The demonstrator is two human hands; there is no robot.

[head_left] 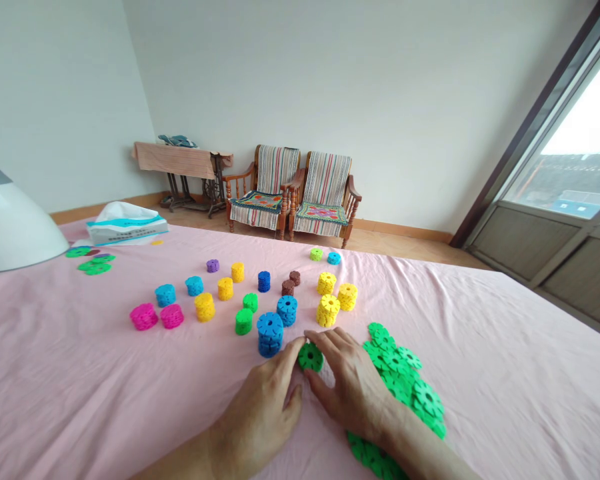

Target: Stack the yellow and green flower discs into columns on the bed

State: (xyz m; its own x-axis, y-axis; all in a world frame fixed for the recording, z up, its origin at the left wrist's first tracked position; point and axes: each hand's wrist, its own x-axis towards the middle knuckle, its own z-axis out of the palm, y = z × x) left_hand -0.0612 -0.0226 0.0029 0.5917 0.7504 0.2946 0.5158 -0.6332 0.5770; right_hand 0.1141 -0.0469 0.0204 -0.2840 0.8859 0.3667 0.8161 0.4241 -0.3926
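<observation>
A green notched plastic disc (311,358) lies near the front middle of the cloth, perhaps topping a short stack; its underside is hidden. My right hand (347,373) curls around it, index finger at the far edge and thumb at the near edge. From the left, my left hand (265,403) reaches to the disc's side with its index finger, its thumb held apart. Just beyond stand two tall blue disc stacks (271,333). A loose heap of green discs (400,373) spreads to the right, partly covered by my right forearm.
Sorted stacks fill the middle: yellow stacks (327,310), smaller green stacks (244,321), pink stacks (144,317), brown stacks (288,287) and light blue stacks (165,295). A tissue pack (125,227) and a white rounded object (17,227) stand left. Two chairs (323,193) are beyond the pink cloth (80,373).
</observation>
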